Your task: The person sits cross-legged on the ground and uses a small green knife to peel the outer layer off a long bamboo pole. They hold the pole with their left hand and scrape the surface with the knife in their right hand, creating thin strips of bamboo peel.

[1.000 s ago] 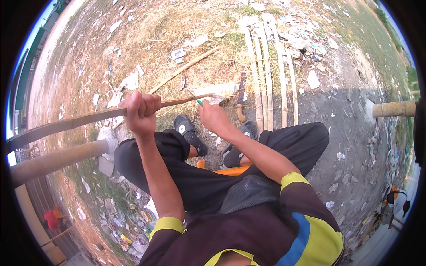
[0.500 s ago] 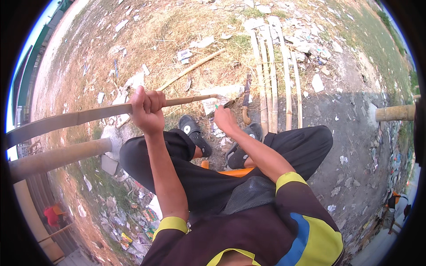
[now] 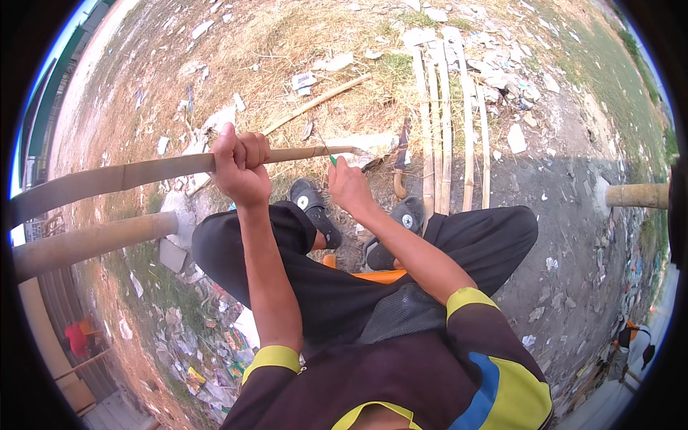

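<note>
My left hand (image 3: 242, 168) is wrapped in a fist round a long split bamboo strip (image 3: 122, 175), which runs from the left rim to a narrow end in front of me. My right hand (image 3: 351, 190) is closed on a small knife (image 3: 333, 160) with a green handle. The thin blade reaches up across the strip near its narrow end; whether it bites into the bamboo is too small to tell. Beyond my right hand, a larger dark-bladed knife (image 3: 399, 183) with a curved wooden handle lies on the ground.
Several bamboo strips (image 3: 444, 136) lie side by side ahead to the right. A single stick (image 3: 315, 104) rests on dry grass. Thick bamboo poles stand out at left (image 3: 100, 242) and right (image 3: 636, 196). An orange seat (image 3: 383, 276) shows beneath me. Litter is scattered around; another person (image 3: 631, 347) is far right.
My right hand has moved left and slightly up with the green-handled knife, along the strip toward my left hand. My left hand and the strip have shifted slightly.
</note>
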The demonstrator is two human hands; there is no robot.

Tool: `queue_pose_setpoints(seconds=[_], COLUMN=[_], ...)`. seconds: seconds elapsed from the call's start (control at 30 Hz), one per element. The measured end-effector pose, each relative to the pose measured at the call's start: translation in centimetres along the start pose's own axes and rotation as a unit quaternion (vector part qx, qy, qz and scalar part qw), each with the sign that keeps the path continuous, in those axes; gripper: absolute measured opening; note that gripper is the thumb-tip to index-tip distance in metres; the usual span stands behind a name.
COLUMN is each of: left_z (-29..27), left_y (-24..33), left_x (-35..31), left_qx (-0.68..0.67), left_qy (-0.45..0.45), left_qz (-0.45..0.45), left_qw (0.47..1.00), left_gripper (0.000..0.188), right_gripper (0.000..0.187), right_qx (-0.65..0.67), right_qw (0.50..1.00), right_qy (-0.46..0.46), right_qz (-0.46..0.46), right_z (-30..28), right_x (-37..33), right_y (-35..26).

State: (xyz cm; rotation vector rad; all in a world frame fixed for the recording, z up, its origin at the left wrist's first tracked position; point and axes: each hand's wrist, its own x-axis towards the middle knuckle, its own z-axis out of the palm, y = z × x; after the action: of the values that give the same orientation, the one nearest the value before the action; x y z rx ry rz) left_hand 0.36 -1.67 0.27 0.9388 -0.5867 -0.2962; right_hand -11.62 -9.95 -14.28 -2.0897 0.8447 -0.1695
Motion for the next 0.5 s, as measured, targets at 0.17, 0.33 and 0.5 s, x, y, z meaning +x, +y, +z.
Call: queue_pose_setpoints(seconds=[0.17, 0.33, 0.5], left_z=[0.1, 1.0, 0.7], left_y=[0.2, 0.1, -0.2], left_x=[-0.1, 0.1, -0.2], left_qx=[0.013, 0.009, 0.011], left_qy=[0.011, -0.009, -0.001], left_qz=[-0.007, 0.001, -0.003], left_qw=[1.000, 1.000, 1.000], left_gripper=[0.047, 0.047, 0.047], right_gripper=[0.032, 0.035, 0.034], right_qx=[-0.024, -0.027, -0.012], right_qw=[0.999, 0.999, 0.999], right_qy=[-0.025, 0.006, 0.016], right_qz=[-0.022, 0.019, -0.032], right_z=[-1.7, 0.2, 0.0], right_x=[0.5, 0.9, 0.1], right_y=[-1.3, 2.1, 0.6])
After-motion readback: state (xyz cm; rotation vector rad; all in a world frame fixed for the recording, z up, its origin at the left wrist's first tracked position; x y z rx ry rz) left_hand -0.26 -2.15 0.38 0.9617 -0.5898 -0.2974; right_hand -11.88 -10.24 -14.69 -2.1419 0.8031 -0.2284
